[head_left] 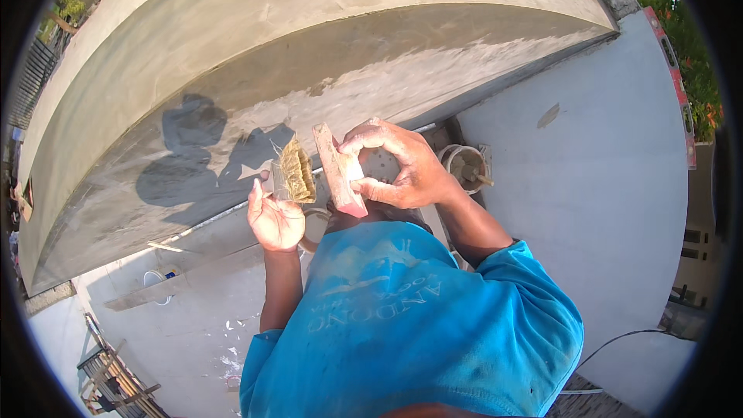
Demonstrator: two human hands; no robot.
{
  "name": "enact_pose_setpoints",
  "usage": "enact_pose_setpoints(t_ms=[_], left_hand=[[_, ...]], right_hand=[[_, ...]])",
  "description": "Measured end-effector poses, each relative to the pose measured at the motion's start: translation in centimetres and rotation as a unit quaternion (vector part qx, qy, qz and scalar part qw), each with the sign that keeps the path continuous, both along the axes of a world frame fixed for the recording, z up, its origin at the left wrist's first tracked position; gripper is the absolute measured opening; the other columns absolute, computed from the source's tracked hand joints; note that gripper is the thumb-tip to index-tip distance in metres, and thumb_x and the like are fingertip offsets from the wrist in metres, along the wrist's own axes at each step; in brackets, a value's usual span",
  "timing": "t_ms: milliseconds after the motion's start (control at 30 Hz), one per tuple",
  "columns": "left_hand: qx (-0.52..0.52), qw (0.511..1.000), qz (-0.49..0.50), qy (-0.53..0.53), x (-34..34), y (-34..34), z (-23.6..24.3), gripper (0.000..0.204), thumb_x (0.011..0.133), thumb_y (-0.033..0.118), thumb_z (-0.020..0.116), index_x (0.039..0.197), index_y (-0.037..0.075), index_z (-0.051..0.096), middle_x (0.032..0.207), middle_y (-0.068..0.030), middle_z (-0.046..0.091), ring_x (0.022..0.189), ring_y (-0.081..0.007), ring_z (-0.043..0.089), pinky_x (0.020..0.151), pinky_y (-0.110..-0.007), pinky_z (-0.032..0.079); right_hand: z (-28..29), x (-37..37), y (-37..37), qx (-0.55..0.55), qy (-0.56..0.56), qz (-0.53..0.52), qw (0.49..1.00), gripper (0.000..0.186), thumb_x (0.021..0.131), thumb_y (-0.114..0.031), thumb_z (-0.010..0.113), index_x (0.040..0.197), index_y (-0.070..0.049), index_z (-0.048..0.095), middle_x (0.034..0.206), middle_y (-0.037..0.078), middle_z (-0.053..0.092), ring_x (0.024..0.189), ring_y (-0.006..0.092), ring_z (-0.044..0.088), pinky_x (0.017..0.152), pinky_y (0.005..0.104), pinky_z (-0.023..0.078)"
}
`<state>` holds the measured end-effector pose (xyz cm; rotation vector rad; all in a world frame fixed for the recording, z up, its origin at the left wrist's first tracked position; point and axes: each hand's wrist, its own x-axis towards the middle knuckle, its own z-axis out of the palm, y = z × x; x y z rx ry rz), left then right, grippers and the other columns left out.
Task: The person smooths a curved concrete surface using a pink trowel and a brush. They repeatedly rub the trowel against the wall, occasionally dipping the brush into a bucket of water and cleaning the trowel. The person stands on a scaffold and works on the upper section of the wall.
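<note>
My left hand [272, 220] is closed on a wide brush [296, 174] with ragged, straw-coloured bristles turned toward the right. Just beside it, my right hand [396, 166] grips a long, narrow block [339, 178], dusty and reddish, with its fingers and thumb curled round behind it. The brush and block are close, with a small gap between them. Above my hands is a curved plastered ledge [402, 62], grey and partly smeared white, with shadows on its face.
A bucket [457, 162] with a tool in it stands right of my hands. A small white container [157, 282] and a board [131, 299] lie lower left. A red level [669, 62] runs along the far right edge. Wooden poles [108, 371] are at bottom left.
</note>
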<state>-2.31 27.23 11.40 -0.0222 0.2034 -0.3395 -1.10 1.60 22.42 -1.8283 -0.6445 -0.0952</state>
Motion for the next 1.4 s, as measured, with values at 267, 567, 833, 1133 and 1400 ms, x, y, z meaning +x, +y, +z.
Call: enact_pose_setpoints(t_ms=[267, 567, 833, 1133, 1400], left_hand=[[0.088, 0.995, 0.01, 0.05, -1.1, 4.3, -7.0, 0.025, 0.105, 0.018, 0.052, 0.119, 0.002, 0.065, 0.108, -0.0151, 0.073, 0.093, -0.026, 0.073, 0.079, -0.032, 0.064], [0.14, 0.987, 0.047, 0.056, -2.4, 6.9, -8.1, 0.024, 0.104, 0.019, 0.055, 0.118, 0.004, 0.066, 0.112, -0.0138, 0.072, 0.094, -0.0207, 0.071, 0.076, -0.028, 0.063], [0.132, 0.988, 0.063, 0.059, -2.6, 7.7, -9.0, 0.024, 0.103, 0.02, 0.057, 0.118, 0.003, 0.064, 0.114, -0.0172, 0.07, 0.092, -0.0227, 0.072, 0.074, -0.028, 0.064], [0.133, 0.987, 0.059, 0.062, -1.2, 6.8, -9.0, 0.026, 0.102, 0.019, 0.057, 0.121, 0.002, 0.064, 0.112, -0.0163, 0.072, 0.091, -0.0234, 0.072, 0.076, -0.029, 0.063], [0.166, 0.984, 0.041, 0.057, -0.7, 7.1, -9.1, 0.026, 0.102, 0.019, 0.059, 0.12, 0.002, 0.065, 0.11, -0.0155, 0.072, 0.089, -0.0234, 0.072, 0.074, -0.029, 0.062]], right_hand=[[-1.5, 7.3, 0.1, 0.05, -0.367, -0.388, 0.844, 0.053, 0.072, 0.0, 0.082, 0.122, -0.003, 0.062, 0.107, 0.014, 0.061, 0.075, 0.0172, 0.061, 0.061, 0.0301, 0.053], [-7.0, 8.6, 3.4, -0.059, -0.364, -0.322, 0.872, 0.046, 0.07, 0.005, 0.082, 0.113, -0.007, 0.072, 0.108, 0.012, 0.057, 0.08, 0.0156, 0.059, 0.058, 0.0263, 0.054], [-3.5, 9.2, -0.1, 0.008, -0.405, -0.46, 0.79, 0.057, 0.067, 0.006, 0.077, 0.122, -0.004, 0.066, 0.108, 0.012, 0.056, 0.089, 0.0184, 0.058, 0.058, 0.0291, 0.053], [-8.2, 6.4, -0.2, -0.038, -0.316, -0.433, 0.843, 0.05, 0.066, -0.001, 0.079, 0.115, -0.009, 0.073, 0.107, 0.011, 0.057, 0.084, 0.0209, 0.064, 0.064, 0.0323, 0.055], [-5.4, 9.9, -0.5, 0.015, -0.342, -0.463, 0.818, 0.048, 0.065, -0.002, 0.081, 0.112, -0.01, 0.074, 0.105, 0.011, 0.059, 0.086, 0.0216, 0.065, 0.067, 0.0338, 0.056]])
